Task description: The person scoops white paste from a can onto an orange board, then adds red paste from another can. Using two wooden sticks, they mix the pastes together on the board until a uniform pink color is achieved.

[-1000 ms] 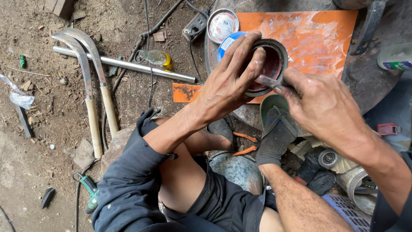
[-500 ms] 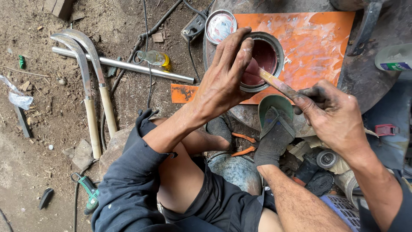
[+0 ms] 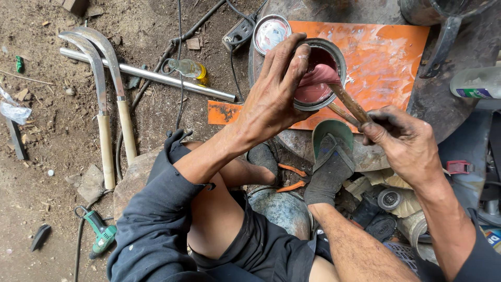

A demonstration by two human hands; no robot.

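My right hand [image 3: 404, 143] pinches the stiff wooden brush handle [image 3: 348, 103], bristles wet and slick. Left hand [image 3: 276, 89] clamps the rim of the paint can [image 3: 334, 57], far on the orange sheet [image 3: 386, 57]. Can looks part full, likely heavy; grip low on the wall.

Two sickles [image 3: 107, 99], one paint can [image 3: 319, 73], one brush [image 3: 334, 89]

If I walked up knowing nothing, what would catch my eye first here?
Probably the open paint can of pink-red paint at top centre on an orange sheet, steadied by the left hand, while the right hand dips in a paint-coated brush. Next, two curved sickles lie on the dirt at left, beside a metal pipe.
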